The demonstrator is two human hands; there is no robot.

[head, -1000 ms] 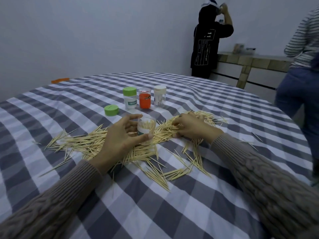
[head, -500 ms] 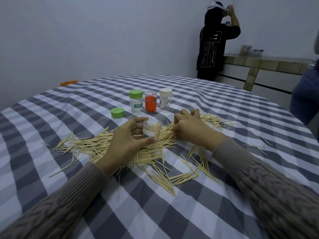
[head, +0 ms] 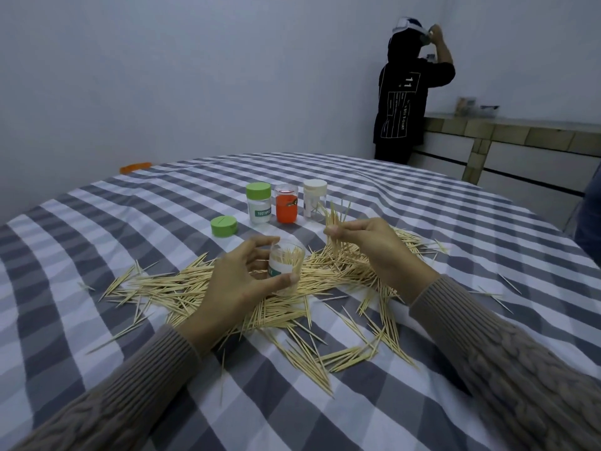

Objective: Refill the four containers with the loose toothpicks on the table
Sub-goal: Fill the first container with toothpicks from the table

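Loose toothpicks (head: 182,288) lie scattered in a wide heap across the checked tablecloth. My left hand (head: 240,281) grips an open clear container (head: 286,263) that stands upright in the heap, partly filled with toothpicks. My right hand (head: 374,242) pinches a bunch of toothpicks (head: 336,219), lifted above the table just right of the container. Behind stand three more containers: one with a green lid (head: 259,204), an orange one (head: 287,203) and a clear one with a white lid (head: 314,200). A loose green lid (head: 223,226) lies to their left.
The round table (head: 97,222) is covered by a grey and white checked cloth. A person in black (head: 409,92) stands at the far wall by a counter (head: 520,131). Part of another person (head: 590,229) shows at the right edge. An orange object (head: 135,167) lies past the table's far edge.
My right hand has risen off the heap with a bunch of toothpicks pinched in its fingers. My left hand has kept its grip on the open container.
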